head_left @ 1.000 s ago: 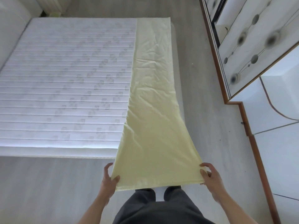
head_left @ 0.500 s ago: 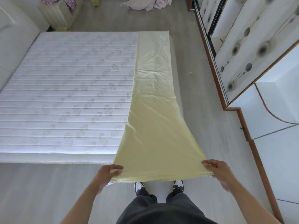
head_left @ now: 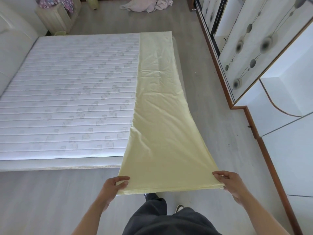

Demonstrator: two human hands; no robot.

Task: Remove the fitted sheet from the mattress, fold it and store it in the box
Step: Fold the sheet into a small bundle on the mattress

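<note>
I've got the pale yellow fitted sheet folded into a long strip, lying along the right edge of the bare quilted mattress and hanging off its near end toward me. My left hand pinches the near left corner, fingers closed on the cloth with the thumb on top; my right hand grips the near right corner the same way. The near edge is stretched flat between them, above the grey floor. A wardrobe stands on my right.
</note>
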